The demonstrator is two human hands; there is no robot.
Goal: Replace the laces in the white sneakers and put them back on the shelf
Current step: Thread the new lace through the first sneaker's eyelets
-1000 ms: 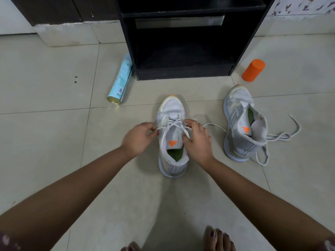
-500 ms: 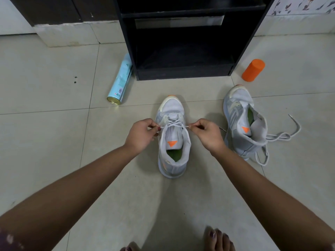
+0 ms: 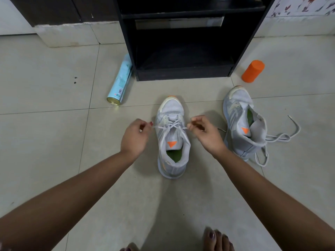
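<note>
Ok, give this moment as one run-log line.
left hand pinches lace end | right hand pinches other end | middle sneaker upright | second sneaker tilted, loose lace trailing

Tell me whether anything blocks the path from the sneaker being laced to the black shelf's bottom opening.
Nothing visible does. Bare tile lies between the sneaker and the shelf. The spray can lies left of that path; the orange cylinder and the second sneaker sit to its right.

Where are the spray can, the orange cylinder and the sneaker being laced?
spray can (image 3: 120, 81): head view, its blue side.
orange cylinder (image 3: 252, 71): head view, its side.
sneaker being laced (image 3: 171, 109): head view, its toe.
</note>
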